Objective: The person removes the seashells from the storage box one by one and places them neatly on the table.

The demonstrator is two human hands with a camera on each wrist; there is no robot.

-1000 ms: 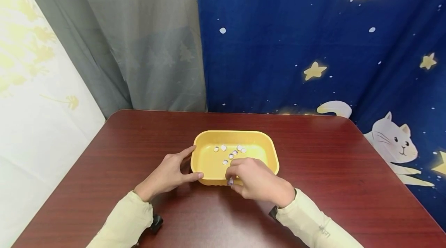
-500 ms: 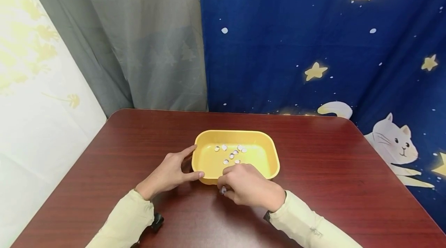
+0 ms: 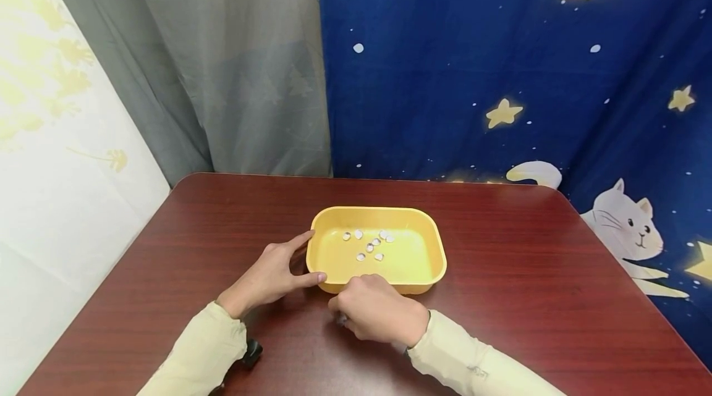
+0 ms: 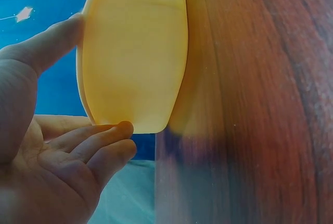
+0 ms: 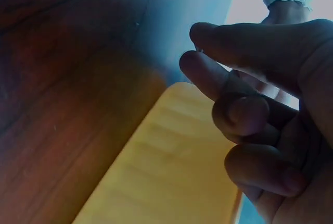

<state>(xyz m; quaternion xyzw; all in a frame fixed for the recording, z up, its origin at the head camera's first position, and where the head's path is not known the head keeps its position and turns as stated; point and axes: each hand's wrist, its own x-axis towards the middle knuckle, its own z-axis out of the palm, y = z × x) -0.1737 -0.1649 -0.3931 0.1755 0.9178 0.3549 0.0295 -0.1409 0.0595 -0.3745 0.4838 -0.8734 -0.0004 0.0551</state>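
A yellow plastic basin [image 3: 411, 255] sits mid-table in the head view, with several small, shiny, clear-to-silver gems [image 3: 369, 248] scattered on its floor. My left hand [image 3: 269, 275] is spread at the basin's left end, its thumb at the front rim and forefinger farther back. In the left wrist view the extended fingers [image 4: 112, 148] touch the basin's end. Just in front of the basin's near side, my right hand [image 3: 381, 312] pinches another shiny gem [image 3: 342, 320] between thumb and forefinger. That gem is mostly hidden by the fingertips in the right wrist view.
The dark red wooden table [image 3: 517, 285] extends around the basin on every side. Behind it hang a grey curtain [image 3: 250, 75] and a blue curtain [image 3: 417, 105] with stars and a cat. A white patterned cloth [image 3: 67, 198] hangs at left.
My right hand has moved from over the basin's near rim toward the front and left, carrying the gem. One more gem has come into sight in the basin. My left hand stays put.
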